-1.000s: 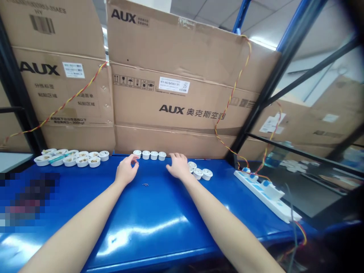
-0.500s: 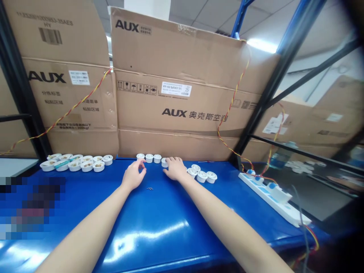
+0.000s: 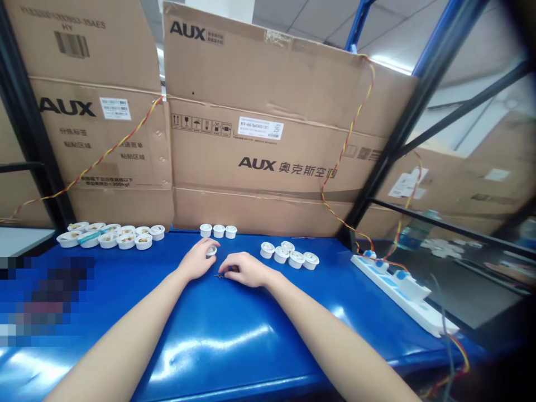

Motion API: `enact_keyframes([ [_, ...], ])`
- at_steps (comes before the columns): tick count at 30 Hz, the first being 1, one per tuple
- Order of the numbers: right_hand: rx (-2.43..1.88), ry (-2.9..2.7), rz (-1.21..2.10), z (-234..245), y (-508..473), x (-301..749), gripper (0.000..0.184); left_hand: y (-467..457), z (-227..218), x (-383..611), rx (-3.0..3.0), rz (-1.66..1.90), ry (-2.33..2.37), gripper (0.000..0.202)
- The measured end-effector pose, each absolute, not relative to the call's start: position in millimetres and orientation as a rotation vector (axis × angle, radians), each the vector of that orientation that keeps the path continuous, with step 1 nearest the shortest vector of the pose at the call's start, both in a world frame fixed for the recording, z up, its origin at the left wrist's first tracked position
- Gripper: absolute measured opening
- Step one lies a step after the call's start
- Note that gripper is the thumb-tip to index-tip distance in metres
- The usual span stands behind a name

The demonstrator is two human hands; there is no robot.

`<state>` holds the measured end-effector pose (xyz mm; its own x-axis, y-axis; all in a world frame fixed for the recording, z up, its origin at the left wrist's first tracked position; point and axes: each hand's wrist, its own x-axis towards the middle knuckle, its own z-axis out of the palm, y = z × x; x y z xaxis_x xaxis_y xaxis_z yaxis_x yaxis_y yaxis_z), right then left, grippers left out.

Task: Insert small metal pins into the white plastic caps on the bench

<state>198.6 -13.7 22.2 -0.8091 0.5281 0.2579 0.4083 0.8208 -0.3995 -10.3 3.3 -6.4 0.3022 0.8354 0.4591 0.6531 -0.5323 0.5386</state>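
My left hand (image 3: 196,260) is closed round a small white round cup (image 3: 211,252), held at its fingertips over the blue table. Just right of it, my right hand (image 3: 246,269) is lowered to the tabletop with thumb and fingers pinched together at a few small thin metal pieces (image 3: 219,275) that look like screws. The fingers partly cover these pieces. Beyond my left hand, a short row of white cups (image 3: 218,230) stands by the cardboard. To the right of my right hand sits a group of several white cups (image 3: 281,254) with something inside.
Several white cups (image 3: 126,240) holding small parts stand at the back left, with a teal object (image 3: 89,239) across them. Large cardboard sheets (image 3: 259,190) rise behind the blue table (image 3: 218,340). A white power strip (image 3: 402,290) with plugs lies along the right edge.
My right hand has left the back row and come down to the small metal pieces. A cup from under it is now in my left hand, which was empty before.
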Motion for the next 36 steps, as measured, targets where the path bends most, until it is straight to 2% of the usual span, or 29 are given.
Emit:
enact_keyframes([
  [19, -0.82, -2.626, 0.368, 16, -15, 189, 0.011, 2, -10, -10, 2.318, 1.009, 1.366, 0.044],
  [25, -0.992, -2.639, 0.215, 15, -12, 191, 0.012, -1, -5, -10, 2.347, 1.032, 1.361, 0.045],
  [31, -1.202, -2.585, 0.12, 10, -3, 202, 0.015, -11, 10, -4, 2.587, 1.133, 1.338, 0.024],
  [36, -1.245, -2.581, 0.101, 10, 0, 203, 0.015, -20, 17, 6, 2.807, 0.963, 1.211, 0.014],
])
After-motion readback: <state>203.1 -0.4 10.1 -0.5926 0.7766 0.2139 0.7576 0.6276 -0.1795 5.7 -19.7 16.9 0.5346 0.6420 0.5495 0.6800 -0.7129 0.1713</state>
